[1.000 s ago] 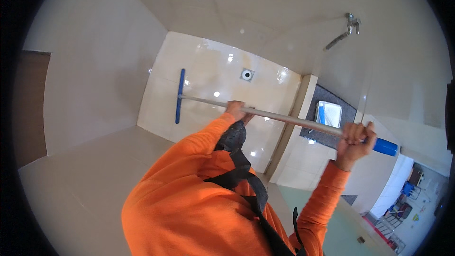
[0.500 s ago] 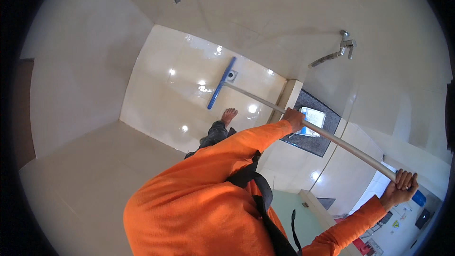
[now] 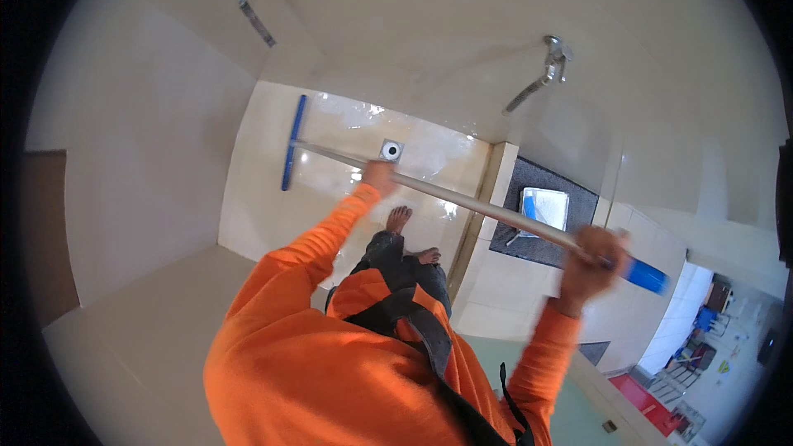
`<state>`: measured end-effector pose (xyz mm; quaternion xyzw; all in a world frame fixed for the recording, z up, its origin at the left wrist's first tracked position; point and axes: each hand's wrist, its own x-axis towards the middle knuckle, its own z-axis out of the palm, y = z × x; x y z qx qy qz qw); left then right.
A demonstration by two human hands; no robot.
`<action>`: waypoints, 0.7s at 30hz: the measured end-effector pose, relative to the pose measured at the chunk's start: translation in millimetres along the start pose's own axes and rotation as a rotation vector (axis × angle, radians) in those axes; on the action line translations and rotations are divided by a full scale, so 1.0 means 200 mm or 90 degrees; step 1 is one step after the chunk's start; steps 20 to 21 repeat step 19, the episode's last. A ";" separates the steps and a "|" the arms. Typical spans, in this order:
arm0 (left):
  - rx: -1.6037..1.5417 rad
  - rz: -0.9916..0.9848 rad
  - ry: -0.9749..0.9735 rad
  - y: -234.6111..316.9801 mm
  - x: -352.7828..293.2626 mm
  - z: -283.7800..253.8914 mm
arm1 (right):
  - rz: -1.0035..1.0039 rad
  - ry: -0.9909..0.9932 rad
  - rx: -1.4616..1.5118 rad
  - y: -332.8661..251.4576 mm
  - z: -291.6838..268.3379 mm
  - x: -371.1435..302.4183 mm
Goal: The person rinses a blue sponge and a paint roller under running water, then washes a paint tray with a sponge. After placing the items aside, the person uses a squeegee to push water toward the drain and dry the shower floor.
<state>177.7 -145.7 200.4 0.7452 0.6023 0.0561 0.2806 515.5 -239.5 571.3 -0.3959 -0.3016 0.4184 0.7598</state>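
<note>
My left hand (image 3: 380,179) is closed round the middle of a floor squeegee (image 3: 462,199) with a long pale metal pole. Farther up the pole, my right hand (image 3: 593,264), blurred by motion, grips it just short of the blue end grip (image 3: 647,276). The squeegee's blue blade (image 3: 293,144) rests on the wet tiled floor (image 3: 264,206) at the left, near the far wall. To the right of the blade is a square floor drain (image 3: 391,149), beyond my left hand.
My bare feet (image 3: 399,218) stand on the floor. A raised ledge (image 3: 489,182) borders it at right. Past that, a dark mat (image 3: 535,170) bears a white tray-like object (image 3: 555,208) with a blue part. Two wall taps (image 3: 552,58) with hoses project from the far wall.
The squeegee blade has moved left across the floor, away from the drain. Both my hands have shifted left with the pole. The view has shifted, bringing the left tap fully into sight.
</note>
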 end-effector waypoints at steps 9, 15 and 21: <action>0.306 0.206 -0.253 -0.19 0.14 0.35 | 0.061 0.214 -0.013 0.19 -0.18 -0.41; 0.147 0.254 -0.530 0.65 -0.19 0.71 | -0.035 0.528 -0.085 -0.51 -0.48 -0.72; 0.161 0.362 -0.619 1.01 -0.37 0.53 | -0.029 0.606 -0.151 -0.81 -0.55 -1.12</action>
